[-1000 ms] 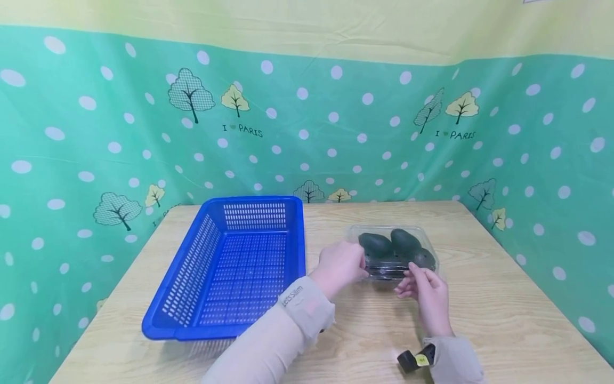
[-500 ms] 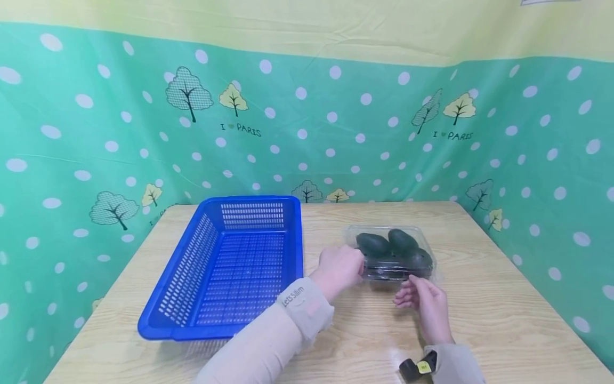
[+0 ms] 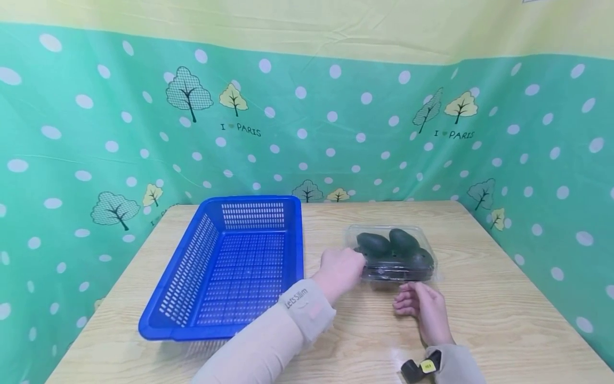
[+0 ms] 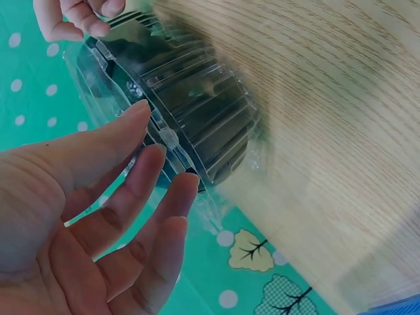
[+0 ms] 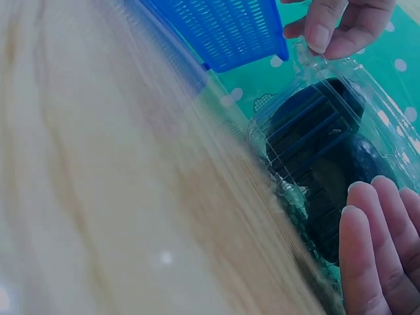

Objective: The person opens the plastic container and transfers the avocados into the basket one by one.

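Observation:
A clear plastic clamshell box (image 3: 388,269) holding several dark green avocados (image 3: 374,244) stands on the right half of the table. My left hand (image 3: 341,271) pinches the box's front left corner; in the right wrist view its thumb and fingers (image 5: 320,34) meet at the corner of the rim. My right hand (image 3: 427,309) lies just in front of the box's front right side, apart from it, with loosely bent fingers and nothing held. The lid looks closed over the avocados, though the left hand hides part of the front edge.
A blue perforated basket (image 3: 298,256) stands left of the box, beside my left forearm. The wooden table (image 3: 364,346) ends at a green dotted curtain (image 3: 336,149) at the back. A black wrist strap (image 3: 414,369) sits at my right sleeve.
My right hand has drawn back from the box's front right edge toward me, its fingers coming away from the plastic. The left hand stays at its corner, barely lower.

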`<state>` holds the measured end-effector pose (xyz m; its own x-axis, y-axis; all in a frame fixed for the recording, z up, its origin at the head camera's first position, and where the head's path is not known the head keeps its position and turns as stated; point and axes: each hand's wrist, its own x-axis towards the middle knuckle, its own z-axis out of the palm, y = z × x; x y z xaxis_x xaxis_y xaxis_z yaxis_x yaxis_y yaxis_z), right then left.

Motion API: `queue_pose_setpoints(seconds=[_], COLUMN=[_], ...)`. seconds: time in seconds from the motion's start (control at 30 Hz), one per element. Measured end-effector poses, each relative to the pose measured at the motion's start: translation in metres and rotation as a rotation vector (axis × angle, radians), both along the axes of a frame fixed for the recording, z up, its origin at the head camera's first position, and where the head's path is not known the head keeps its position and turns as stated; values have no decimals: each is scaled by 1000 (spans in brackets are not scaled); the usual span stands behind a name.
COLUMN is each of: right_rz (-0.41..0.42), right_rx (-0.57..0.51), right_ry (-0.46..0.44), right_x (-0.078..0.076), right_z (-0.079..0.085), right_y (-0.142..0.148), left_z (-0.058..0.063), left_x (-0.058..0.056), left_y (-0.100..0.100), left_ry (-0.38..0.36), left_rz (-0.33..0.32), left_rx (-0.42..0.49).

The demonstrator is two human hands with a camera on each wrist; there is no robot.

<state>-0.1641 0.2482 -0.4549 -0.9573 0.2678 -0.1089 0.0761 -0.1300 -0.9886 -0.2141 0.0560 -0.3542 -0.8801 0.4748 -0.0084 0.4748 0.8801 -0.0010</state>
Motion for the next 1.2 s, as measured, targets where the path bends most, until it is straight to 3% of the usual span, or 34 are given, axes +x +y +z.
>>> queue_pose_setpoints(seconds=[0.8, 0.97, 1.2], right_rz=[-10, -4, 2], right_rx=[-5, -5, -33], right_ry=[-73, -70, -60], right_x=[-5, -5, -4], right_z=[-2, -2, -2], right_y=[2, 2, 4], left_z=[-4, -6, -7], left_x=[2, 2, 6], left_y=[2, 4, 9], left_ry=[53, 74, 137], left_rz=[-22, -37, -43], left_rx=[-36, -80, -214])
